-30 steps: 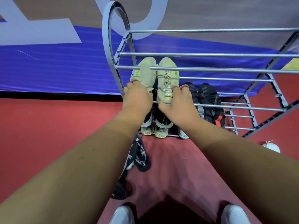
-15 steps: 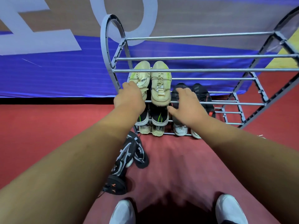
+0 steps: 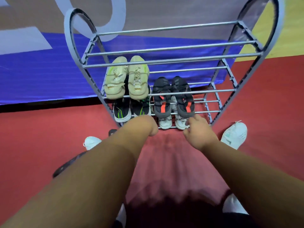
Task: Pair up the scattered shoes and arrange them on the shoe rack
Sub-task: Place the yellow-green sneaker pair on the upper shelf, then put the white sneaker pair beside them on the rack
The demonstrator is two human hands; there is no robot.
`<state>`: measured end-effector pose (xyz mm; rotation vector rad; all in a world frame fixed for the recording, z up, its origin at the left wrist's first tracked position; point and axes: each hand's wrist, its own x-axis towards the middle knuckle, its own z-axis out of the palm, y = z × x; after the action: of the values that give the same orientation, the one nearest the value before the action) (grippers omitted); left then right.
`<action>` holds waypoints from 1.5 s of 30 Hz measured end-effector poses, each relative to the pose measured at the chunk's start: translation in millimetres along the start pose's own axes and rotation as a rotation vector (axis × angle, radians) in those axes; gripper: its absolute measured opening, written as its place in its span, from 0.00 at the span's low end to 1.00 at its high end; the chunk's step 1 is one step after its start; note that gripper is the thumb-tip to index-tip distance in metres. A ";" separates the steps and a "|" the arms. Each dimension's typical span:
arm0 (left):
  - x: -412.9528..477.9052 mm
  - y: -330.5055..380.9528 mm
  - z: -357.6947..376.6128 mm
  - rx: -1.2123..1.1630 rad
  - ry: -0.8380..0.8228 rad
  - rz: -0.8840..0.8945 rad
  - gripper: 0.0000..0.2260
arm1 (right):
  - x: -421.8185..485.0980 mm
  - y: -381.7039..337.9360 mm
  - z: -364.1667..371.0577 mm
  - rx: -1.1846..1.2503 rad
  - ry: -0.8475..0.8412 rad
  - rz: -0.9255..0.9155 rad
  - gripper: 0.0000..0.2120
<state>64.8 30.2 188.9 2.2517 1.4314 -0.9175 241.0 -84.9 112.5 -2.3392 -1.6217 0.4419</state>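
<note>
From the head view, a grey metal shoe rack (image 3: 164, 60) holds a beige pair (image 3: 127, 78) beside a black-and-orange pair (image 3: 173, 96), above green-striped black sneakers (image 3: 123, 111) and white sneakers (image 3: 172, 123). The left hand (image 3: 144, 125) curls downward, grip unreadable; the right hand (image 3: 199, 134) hangs loosely open, empty. White shoes (image 3: 234, 134) lie on the red floor (image 3: 49, 129).

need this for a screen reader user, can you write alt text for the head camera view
Two bare arms reach toward a grey metal shoe rack holding paired shoes: beige sneakers, black-and-red shoes. Left hand and right hand hold nothing. White shoes lie on the red floor either side.
</note>
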 end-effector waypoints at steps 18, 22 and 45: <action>149.6 139.8 171.2 -0.146 -0.076 0.266 0.17 | -29.6 211.9 117.3 0.014 -0.107 0.672 0.23; 150.5 135.2 191.1 -0.188 -0.083 0.223 0.18 | -10.1 219.7 127.3 0.068 -0.113 0.648 0.18; 84.5 -59.8 228.8 -0.565 0.091 -0.226 0.19 | -60.1 -5.1 226.7 0.048 -0.507 -0.078 0.17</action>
<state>-43.0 -16.0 -33.1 1.7544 1.7447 -0.3937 128.3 -130.6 -88.1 -2.2336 -1.8716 1.1141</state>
